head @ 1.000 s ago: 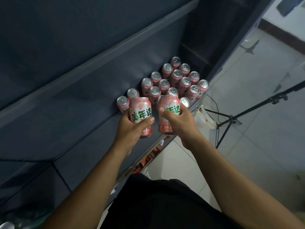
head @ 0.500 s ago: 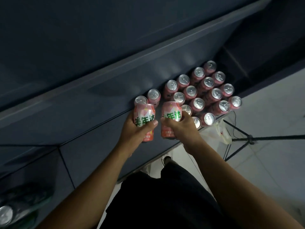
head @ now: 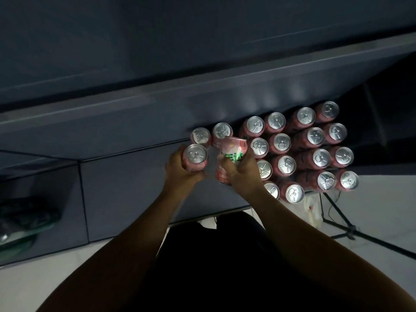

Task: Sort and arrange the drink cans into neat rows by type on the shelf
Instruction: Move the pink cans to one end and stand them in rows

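Observation:
Several pink drink cans (head: 304,152) with silver tops stand upright in rows on the dark grey shelf (head: 126,176), toward its right end. My left hand (head: 180,174) grips one pink can (head: 195,157) upright, just in front of the two leftmost cans of the back row. My right hand (head: 242,170) grips another pink can (head: 231,154) with green lettering, tilted and held between the left-hand can and the rows.
The shelf's left stretch holds no cans. A dark compartment (head: 27,212) at far left holds dim green items. A white plastic bag (head: 314,210) and a black tripod (head: 346,226) stand on the pale floor to the right, below the shelf edge.
The view has tipped down over the cans. Both hands carried their cans forward onto the shelf; the left-hand can is now upright beside the back row, the right-hand can tilted.

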`<state>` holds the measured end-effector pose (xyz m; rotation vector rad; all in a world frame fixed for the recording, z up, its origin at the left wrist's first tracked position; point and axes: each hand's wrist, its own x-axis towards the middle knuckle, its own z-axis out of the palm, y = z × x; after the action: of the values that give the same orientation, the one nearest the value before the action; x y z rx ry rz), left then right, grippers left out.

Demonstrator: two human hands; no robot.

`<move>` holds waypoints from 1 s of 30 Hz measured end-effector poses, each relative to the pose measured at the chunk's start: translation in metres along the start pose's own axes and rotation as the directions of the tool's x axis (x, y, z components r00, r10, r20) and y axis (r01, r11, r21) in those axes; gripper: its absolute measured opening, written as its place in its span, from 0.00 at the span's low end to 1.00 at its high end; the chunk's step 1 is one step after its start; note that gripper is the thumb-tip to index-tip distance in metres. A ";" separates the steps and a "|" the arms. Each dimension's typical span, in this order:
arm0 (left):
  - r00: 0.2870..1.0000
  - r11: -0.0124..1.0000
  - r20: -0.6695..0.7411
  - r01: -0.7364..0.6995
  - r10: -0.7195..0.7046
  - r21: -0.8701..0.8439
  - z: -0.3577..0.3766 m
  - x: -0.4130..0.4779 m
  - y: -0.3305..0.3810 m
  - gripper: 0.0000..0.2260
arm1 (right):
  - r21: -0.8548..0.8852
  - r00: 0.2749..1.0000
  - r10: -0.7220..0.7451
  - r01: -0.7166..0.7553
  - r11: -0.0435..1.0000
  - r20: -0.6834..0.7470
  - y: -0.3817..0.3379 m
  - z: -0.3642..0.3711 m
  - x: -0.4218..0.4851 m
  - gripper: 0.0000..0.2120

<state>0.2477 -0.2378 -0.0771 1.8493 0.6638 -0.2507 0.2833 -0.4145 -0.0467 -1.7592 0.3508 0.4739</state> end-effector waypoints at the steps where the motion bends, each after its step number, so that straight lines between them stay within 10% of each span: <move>1: 1.000 1.000 -0.027 0.014 -0.013 0.027 0.004 0.005 -0.006 0.33 | -0.018 1.000 -0.022 0.022 1.000 0.015 0.000 0.000 0.004 0.12; 14: 0.993 0.993 -0.062 0.099 -0.102 -0.057 0.043 0.014 -0.038 0.30 | -0.299 0.999 -0.021 0.029 0.954 0.029 0.029 -0.004 0.043 0.37; 30: 0.988 0.996 -0.155 -0.032 0.018 -0.088 0.074 0.029 -0.054 0.32 | -0.459 0.990 -0.141 0.124 0.880 -0.002 0.064 0.016 0.058 0.39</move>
<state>0.2522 -0.2836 -0.1619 1.8006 0.7457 -0.0601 0.3015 -0.4129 -0.1328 -2.2387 0.1439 0.4502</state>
